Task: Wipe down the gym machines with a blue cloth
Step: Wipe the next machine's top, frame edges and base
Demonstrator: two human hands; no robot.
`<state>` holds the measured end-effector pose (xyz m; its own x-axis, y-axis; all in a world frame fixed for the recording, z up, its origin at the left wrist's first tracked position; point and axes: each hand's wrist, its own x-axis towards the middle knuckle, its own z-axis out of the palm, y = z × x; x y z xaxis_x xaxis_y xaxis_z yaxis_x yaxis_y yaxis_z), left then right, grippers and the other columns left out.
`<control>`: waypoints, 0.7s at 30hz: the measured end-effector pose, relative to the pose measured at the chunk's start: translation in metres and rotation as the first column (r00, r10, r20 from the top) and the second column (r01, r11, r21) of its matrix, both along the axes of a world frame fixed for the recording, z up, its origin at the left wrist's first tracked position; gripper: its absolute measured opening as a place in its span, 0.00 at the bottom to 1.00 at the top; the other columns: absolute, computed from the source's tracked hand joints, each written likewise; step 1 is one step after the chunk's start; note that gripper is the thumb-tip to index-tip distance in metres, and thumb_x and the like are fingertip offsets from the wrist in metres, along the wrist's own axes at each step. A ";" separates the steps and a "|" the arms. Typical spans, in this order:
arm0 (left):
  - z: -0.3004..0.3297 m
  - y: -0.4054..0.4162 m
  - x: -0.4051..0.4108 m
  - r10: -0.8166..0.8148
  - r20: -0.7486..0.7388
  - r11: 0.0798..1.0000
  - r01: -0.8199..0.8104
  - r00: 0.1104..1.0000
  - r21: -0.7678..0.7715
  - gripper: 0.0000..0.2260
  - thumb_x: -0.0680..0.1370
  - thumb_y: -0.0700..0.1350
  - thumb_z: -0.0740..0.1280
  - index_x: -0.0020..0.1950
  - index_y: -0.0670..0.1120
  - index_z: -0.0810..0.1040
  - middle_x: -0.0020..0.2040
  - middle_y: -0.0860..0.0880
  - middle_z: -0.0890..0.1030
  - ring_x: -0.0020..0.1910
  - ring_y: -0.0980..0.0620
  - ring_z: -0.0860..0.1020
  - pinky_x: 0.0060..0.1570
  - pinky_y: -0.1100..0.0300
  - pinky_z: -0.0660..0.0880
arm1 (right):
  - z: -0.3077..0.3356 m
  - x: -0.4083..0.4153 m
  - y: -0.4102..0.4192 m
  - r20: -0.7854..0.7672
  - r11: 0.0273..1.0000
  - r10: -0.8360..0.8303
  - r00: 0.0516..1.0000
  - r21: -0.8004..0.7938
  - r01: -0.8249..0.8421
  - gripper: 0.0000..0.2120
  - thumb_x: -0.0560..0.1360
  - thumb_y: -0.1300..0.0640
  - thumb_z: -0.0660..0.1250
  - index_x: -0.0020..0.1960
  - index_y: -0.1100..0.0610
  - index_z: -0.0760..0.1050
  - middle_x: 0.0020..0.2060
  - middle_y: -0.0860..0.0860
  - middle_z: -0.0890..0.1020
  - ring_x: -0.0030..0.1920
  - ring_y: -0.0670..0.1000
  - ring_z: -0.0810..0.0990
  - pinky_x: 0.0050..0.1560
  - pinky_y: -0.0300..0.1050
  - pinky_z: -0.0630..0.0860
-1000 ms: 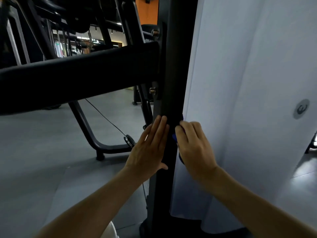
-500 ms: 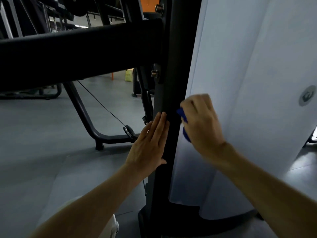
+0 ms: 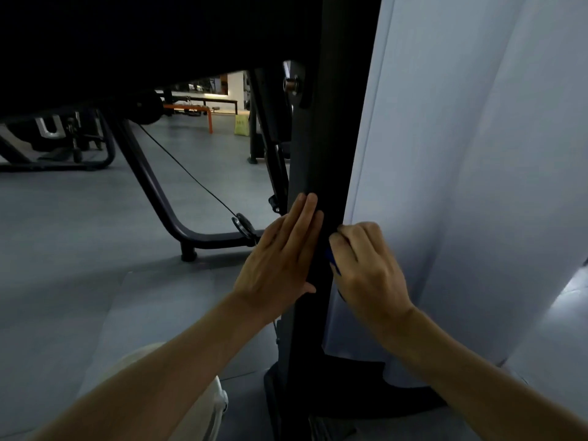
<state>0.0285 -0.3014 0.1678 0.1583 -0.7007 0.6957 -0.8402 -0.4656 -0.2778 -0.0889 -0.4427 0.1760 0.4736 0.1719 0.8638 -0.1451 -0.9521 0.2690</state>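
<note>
At centre frame the left hand point(image 3: 280, 262) lies flat, fingers straight and together, against the tall matte-black upright post of the gym machine point(image 3: 321, 173). Just right of it, the right hand point(image 3: 369, 268) curls around a crumpled blue cloth point(image 3: 332, 261), pressing it to the post's right edge; only a sliver of cloth shows. A pale smooth shroud panel point(image 3: 461, 186) fills the right side. A dark, indistinct padded bar point(image 3: 143, 43) blocks the upper left.
</note>
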 end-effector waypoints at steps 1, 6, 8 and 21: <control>-0.010 0.000 -0.001 -0.007 -0.008 1.000 0.007 1.000 0.004 0.65 0.60 0.62 0.84 0.83 0.35 0.53 0.84 0.36 0.48 0.84 0.38 0.49 0.82 0.46 0.52 | -0.015 -0.002 -0.002 -0.028 1.000 0.002 1.000 -0.013 -0.002 0.05 0.80 0.67 0.69 0.53 0.69 0.81 0.50 0.62 0.81 0.50 0.60 0.78 0.52 0.51 0.80; -0.052 -0.002 -0.008 0.008 -0.048 0.999 -0.007 0.999 0.034 0.66 0.57 0.63 0.85 0.82 0.33 0.55 0.84 0.34 0.51 0.83 0.35 0.52 0.81 0.44 0.55 | -0.053 -0.010 -0.002 -0.151 0.998 0.062 0.987 -0.019 -0.066 0.07 0.81 0.63 0.67 0.52 0.67 0.81 0.48 0.61 0.81 0.49 0.59 0.75 0.52 0.53 0.81; -0.060 -0.003 -0.010 0.020 -0.061 0.999 -0.017 0.998 0.047 0.66 0.58 0.63 0.84 0.82 0.34 0.53 0.84 0.34 0.50 0.83 0.35 0.52 0.81 0.44 0.54 | -0.036 -0.010 -0.002 -0.169 0.996 0.093 0.981 0.006 -0.093 0.06 0.81 0.65 0.67 0.49 0.67 0.80 0.47 0.61 0.79 0.48 0.59 0.74 0.47 0.55 0.79; -0.113 0.000 -0.002 0.004 -0.085 1.000 -0.004 0.996 0.005 0.61 0.65 0.58 0.82 0.83 0.36 0.49 0.84 0.38 0.47 0.84 0.41 0.49 0.80 0.49 0.56 | -0.041 0.001 -0.006 0.065 0.998 0.058 0.996 -0.031 -0.056 0.10 0.83 0.64 0.63 0.53 0.70 0.81 0.52 0.62 0.82 0.53 0.59 0.75 0.50 0.50 0.78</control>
<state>0.0269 -0.3018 0.0544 0.2198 -0.7035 0.6759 -0.8590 -0.4680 -0.2078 -0.0878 -0.4482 0.1346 0.4049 0.2231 0.8867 -0.1087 -0.9512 0.2889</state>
